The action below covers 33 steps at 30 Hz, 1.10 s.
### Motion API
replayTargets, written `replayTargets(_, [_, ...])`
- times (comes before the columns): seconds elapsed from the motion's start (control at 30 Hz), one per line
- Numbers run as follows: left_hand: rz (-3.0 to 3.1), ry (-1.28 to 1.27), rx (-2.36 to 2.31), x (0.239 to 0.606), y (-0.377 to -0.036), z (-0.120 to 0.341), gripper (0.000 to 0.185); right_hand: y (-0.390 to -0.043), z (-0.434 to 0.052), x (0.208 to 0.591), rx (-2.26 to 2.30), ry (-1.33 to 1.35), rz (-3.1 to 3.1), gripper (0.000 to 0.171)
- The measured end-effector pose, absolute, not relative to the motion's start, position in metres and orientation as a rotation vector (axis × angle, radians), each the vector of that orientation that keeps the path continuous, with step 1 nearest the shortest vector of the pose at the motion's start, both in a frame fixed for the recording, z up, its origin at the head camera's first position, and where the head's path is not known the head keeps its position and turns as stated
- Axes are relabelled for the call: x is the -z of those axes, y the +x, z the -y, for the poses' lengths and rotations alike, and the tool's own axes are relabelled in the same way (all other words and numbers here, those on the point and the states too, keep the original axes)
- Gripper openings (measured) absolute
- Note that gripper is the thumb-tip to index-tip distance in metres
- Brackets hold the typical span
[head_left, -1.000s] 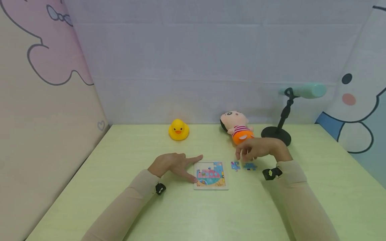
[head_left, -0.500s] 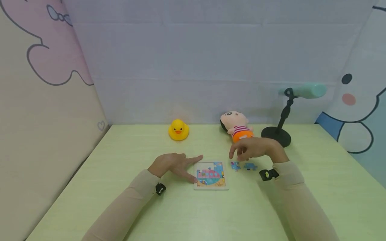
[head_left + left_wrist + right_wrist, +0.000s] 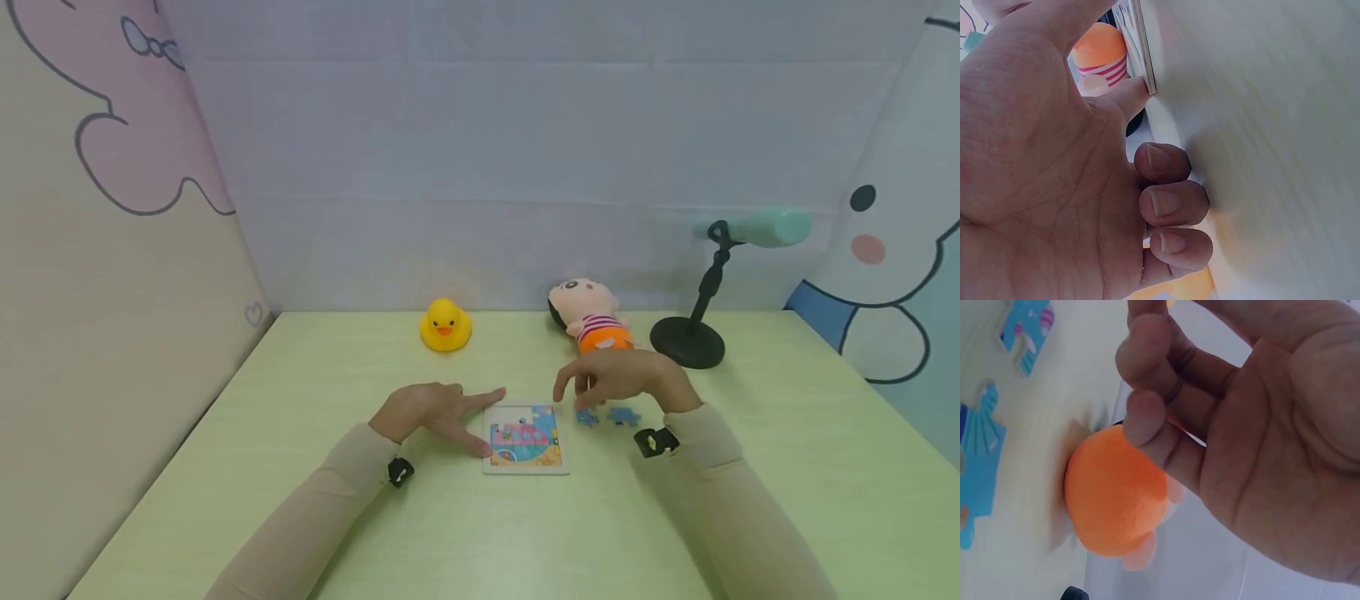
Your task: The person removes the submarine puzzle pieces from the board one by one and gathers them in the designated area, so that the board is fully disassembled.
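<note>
My left hand point(image 3: 433, 412) reaches the left side of a framed jigsaw puzzle point(image 3: 564, 442) with thumb and index finger spread wide. The thumb touches the lower left corner, the index finger lies by the upper left one. In the left wrist view, one fingertip meets the edge of the board point(image 3: 1142, 47) and three other fingers curl in. My right hand point(image 3: 618, 375) hovers palm down, fingers bent and holding nothing, its fingertips over a loose blue puzzle piece point(image 3: 587, 417). A second blue piece point(image 3: 623, 416) lies flat beside it. The picture's upper left part shows bare board.
A yellow rubber duck point(image 3: 446, 326) stands at the back. Behind my right hand lies a plush doll point(image 3: 597, 323) in orange shorts. Right of it, a black stand point(image 3: 688, 342) carries a mint-green cylinder point(image 3: 772, 227). A wall borders the table's back edge.
My right hand has shifted left, from above the farther loose piece to over the one nearer the board. The left hand and the puzzle stay where they were.
</note>
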<state>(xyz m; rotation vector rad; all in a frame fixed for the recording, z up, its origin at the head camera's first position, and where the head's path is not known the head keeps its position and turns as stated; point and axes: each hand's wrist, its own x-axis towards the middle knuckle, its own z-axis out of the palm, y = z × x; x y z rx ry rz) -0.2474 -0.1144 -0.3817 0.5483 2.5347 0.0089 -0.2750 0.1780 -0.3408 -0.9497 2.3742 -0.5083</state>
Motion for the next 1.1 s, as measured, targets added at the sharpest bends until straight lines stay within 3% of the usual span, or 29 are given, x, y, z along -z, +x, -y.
replayTargets(0.53, [-2.532, 0.533, 0.011, 0.382, -0.248, 0.113, 0.093, -0.277, -0.157, 0.354, 0.474, -1.032, -2.349, 0.024])
replayTargets(1.1, [-2.54, 0.539, 0.028, 0.382, -0.247, 0.114, 0.094, -0.274, -0.142, 0.365, 0.439, -0.949, -2.371, 0.021])
